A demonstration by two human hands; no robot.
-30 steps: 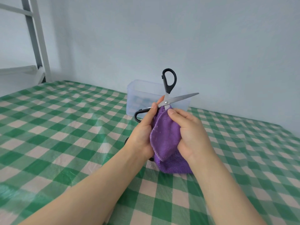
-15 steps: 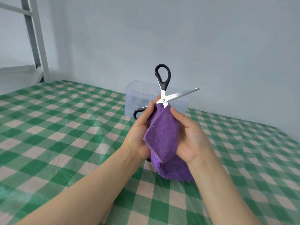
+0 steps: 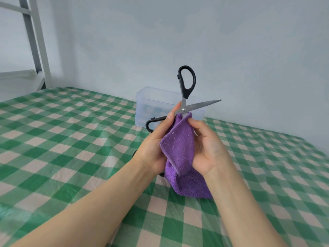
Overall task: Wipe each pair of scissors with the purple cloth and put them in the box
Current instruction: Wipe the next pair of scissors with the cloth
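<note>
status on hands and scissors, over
Left hand grips open black-handled steel scissors near the pivot. Right hand pinches purple terry cloth round the lower blade. Clear plastic box behind, path unobstructed.

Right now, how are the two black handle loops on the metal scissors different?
The upper black loop stands upright, fully in view. The lower black loop points left, half hidden behind the left hand, which grips the metal scissors near the pivot. Both are black and belong to one open pair.
</note>
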